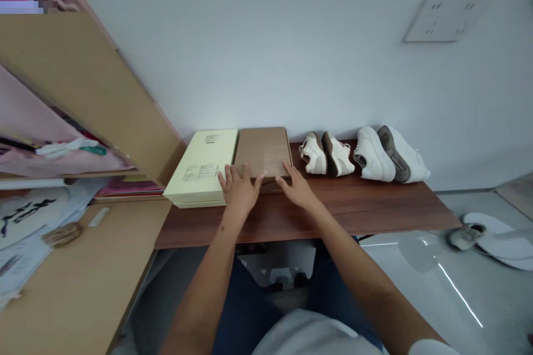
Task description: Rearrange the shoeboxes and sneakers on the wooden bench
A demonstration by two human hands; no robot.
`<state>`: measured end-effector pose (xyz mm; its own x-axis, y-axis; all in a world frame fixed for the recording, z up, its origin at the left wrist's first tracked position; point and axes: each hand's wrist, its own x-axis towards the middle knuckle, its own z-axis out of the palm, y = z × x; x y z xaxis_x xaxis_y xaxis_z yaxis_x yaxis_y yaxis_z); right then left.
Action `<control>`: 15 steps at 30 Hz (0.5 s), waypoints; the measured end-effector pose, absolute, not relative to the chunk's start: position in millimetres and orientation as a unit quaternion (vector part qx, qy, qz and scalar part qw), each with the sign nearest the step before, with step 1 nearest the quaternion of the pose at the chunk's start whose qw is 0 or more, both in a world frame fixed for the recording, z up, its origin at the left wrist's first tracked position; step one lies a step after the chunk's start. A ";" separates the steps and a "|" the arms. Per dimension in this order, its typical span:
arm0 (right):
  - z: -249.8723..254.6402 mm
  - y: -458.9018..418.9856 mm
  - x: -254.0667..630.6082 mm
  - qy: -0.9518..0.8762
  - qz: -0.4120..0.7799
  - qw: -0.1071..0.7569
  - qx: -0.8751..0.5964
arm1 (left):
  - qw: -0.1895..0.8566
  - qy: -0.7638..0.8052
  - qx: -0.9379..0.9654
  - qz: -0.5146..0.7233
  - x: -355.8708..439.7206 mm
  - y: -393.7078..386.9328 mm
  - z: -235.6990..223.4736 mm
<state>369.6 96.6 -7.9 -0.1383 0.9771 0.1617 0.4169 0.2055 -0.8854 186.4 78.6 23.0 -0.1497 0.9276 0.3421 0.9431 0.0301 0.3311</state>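
A brown cardboard box (262,147) lies flat and closed on the dark wooden bench top (345,211), close to the wall. My left hand (241,191) is at the box's near left corner, fingers spread, partly covering its front edge. At the near right corner is my right hand (297,186), its fingers apart and touching the box's edge. Neither hand is wrapped around anything. Directly left of the brown box sits a pale yellow box (204,163) with printed labels on its lid.
Right of the boxes stand small white shoes (314,155) and larger white shoes (375,155). A desk (95,255) with papers and a shelf (83,66) borders the left side. On the floor at right are a grey shoe (466,237) and a white round base (508,244).
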 end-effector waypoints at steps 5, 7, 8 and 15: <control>-22.8 81.1 387.8 -0.671 0.319 0.406 -0.532 | -0.002 -0.705 -0.661 -0.257 199.4 69.7 8.0; -24.2 85.3 394.2 -0.671 0.301 0.414 -0.536 | -0.013 -0.700 -0.657 -0.278 209.4 74.3 5.7; -24.1 88.7 396.9 -0.675 0.293 0.414 -0.536 | -0.020 -0.698 -0.655 -0.288 214.5 77.3 5.5; 4.6 76.1 407.0 -0.681 0.148 0.458 -0.552 | -0.053 -0.669 -0.641 -0.373 212.9 47.9 13.8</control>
<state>407.0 76.1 4.6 0.0287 0.8873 0.4603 0.6158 0.3471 -0.7073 212.9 47.9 13.8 -0.1723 0.8965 0.4081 0.8182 -0.1005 0.5662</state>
